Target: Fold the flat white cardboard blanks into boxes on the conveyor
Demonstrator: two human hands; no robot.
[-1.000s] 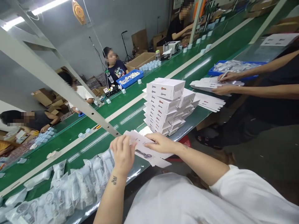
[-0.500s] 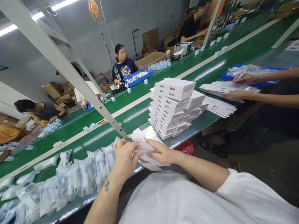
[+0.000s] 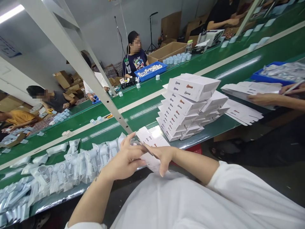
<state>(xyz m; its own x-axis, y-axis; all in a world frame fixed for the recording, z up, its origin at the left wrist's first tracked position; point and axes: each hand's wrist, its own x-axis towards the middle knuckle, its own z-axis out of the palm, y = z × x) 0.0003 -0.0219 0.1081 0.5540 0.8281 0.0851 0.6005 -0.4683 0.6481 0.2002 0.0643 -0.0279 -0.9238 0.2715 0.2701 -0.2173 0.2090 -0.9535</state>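
a white carton (image 3: 152,163) is in front and to the left of the stack of white boxes (image 3: 182,105), held between both hands: the left hand (image 3: 128,159) has thumb and fingers on its left side, the right hand (image 3: 165,155) grips it with thumb spread, fingertips hidden. the stacked boxes look formed; this carton seems only part-folded. left of the stack, bagged pieces (image 3: 82,167) lie outside any box; right of it, a flat carton (image 3: 241,110) remains unfolded, near a co-worker's hand (image 3: 264,99).

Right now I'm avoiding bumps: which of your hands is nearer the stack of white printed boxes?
Right: the right hand is on the near side of the stack, not touching it; the left hand is farther left.
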